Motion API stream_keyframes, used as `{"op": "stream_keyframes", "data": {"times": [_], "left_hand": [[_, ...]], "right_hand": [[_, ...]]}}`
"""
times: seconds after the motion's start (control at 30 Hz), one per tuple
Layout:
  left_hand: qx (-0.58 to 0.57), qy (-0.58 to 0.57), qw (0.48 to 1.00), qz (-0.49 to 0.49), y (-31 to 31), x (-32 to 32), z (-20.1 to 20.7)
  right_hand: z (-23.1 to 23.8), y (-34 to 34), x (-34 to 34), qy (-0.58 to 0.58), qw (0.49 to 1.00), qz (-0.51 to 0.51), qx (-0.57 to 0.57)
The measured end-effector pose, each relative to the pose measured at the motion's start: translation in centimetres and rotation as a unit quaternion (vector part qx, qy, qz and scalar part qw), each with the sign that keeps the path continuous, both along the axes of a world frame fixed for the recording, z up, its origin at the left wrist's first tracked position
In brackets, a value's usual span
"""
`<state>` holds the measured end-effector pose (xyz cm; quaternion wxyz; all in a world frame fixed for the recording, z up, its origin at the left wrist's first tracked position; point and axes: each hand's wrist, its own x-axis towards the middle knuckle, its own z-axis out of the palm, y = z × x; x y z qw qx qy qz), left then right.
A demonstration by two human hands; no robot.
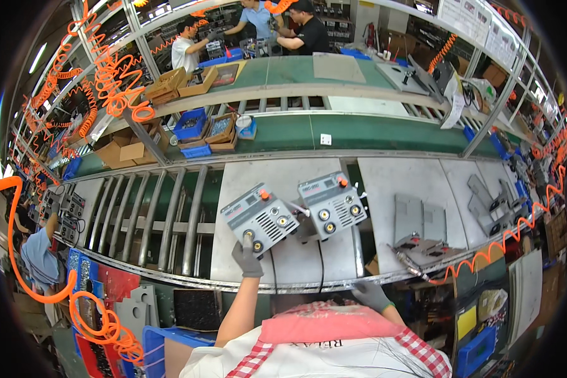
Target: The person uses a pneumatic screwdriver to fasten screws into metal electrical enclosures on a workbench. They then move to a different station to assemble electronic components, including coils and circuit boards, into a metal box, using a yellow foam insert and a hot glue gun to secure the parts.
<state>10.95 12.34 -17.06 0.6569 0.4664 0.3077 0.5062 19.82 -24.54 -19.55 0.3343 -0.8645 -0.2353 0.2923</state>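
Two grey box-shaped welding machines stand side by side on the white board (233,179). The left welding machine (258,217) and the right welding machine (331,205) each have an orange knob, vent slots and round sockets on the front. My left hand (248,259), in a grey glove, has its fingers closed at the lower left socket of the left machine. Gloved in grey too, my right hand (372,296) is low by the bench's front edge, fingers stretched out and apart from both machines. Part of it is hard to make out. Black cables run down from the machines.
Metal rollers (170,220) lie to the left. Grey sheet panels (420,220) and an air screwdriver (412,264) on an orange coiled hose are at right. Blue parts bins (190,124) sit on the green shelf beyond. Other people work at the far bench and far left.
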Motion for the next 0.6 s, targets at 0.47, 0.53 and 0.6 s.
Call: {"op": "stream_keyframes", "data": {"times": [0.47,0.53,0.6], "left_hand": [[-0.306,-0.035,0.951,-0.031,3.8,0.6,-1.3],[-0.358,-0.095,0.925,0.082,7.9,-4.1,-7.6],[-0.396,-0.129,0.901,0.121,7.9,-6.4,-10.2]], "right_hand": [[-14.1,-50.2,18.5,-0.137,0.812,0.087,-0.561],[-13.6,-49.1,20.4,-0.243,0.824,-0.038,-0.510],[-13.2,-47.4,21.6,-0.275,0.848,-0.117,-0.437]]}}
